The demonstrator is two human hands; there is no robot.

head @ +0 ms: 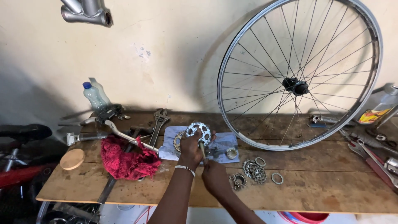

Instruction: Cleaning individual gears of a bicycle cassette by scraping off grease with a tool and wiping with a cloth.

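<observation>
My left hand [191,147] grips a silver toothed sprocket [199,130], holding it upright over a blue-white cloth [224,143] on the wooden workbench [315,186]. A bracelet sits on that wrist. My right hand [214,177] is closed around the lower end of a thin brush-like tool [202,148], whose tip reaches up against the sprocket. Just right of my right hand lie several loose sprockets [253,170] and spacer rings [277,178]. Another sprocket lies on the cloth, partly hidden behind my left hand.
A spoked bicycle wheel [299,74] leans on the wall at the right. A red rag [126,159], an adjustable wrench [158,122], a plastic bottle [94,96], a round wooden lid [72,159] and brake parts lie left. Wrenches [371,155] lie far right.
</observation>
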